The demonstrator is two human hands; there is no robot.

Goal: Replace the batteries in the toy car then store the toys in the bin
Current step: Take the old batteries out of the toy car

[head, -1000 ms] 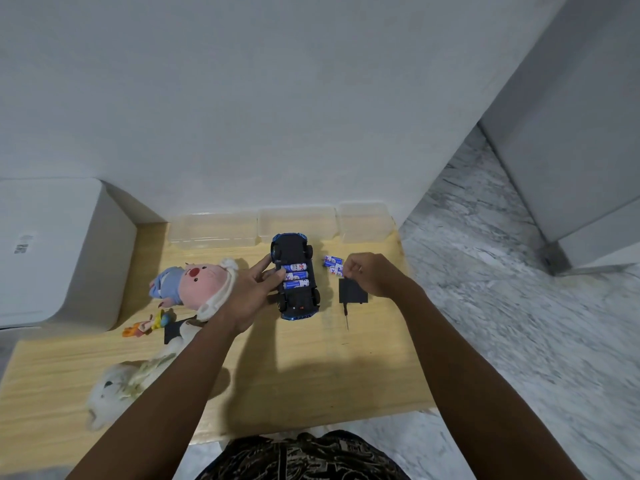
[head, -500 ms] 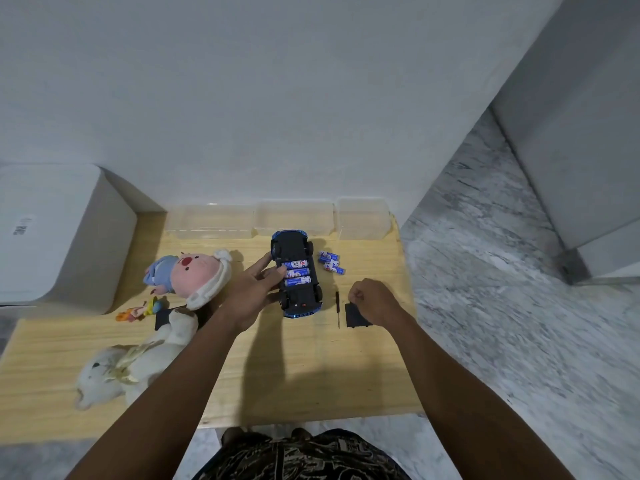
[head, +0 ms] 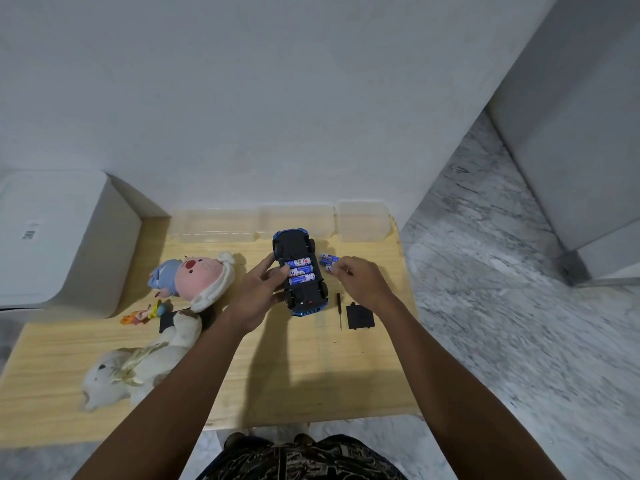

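The wooden table [head: 311,375] is pushed up to the wall, so nothing can roll off the far side. Clear bins [head: 294,220] are lined up there, just past both hands, open at the top and ready for toys. The near edge and the right edge drop to the floor, and small things could fall off there.

Well to the left of the left hand, a pink plush toy [head: 199,277] and a white plush toy [head: 138,368] are laid flat, out of the way. A small orange toy [head: 138,315] is set between them.

The toy car [head: 300,273] is turned upside down so its battery slot is open to view. It is held at its left side by the left hand [head: 258,294], fingers curled round it, likely so it cannot slide. Three batteries [head: 300,271] are seen in the slot.

The right hand [head: 360,284] is curled over the loose batteries [head: 328,262] just right of the car. Whether one is pinched cannot be told.

Just below the right hand, the black cover [head: 360,316] and the thin screwdriver [head: 339,308] are put down close by, easy to reach again. Bare wood is left in front of both hands, with room to move.
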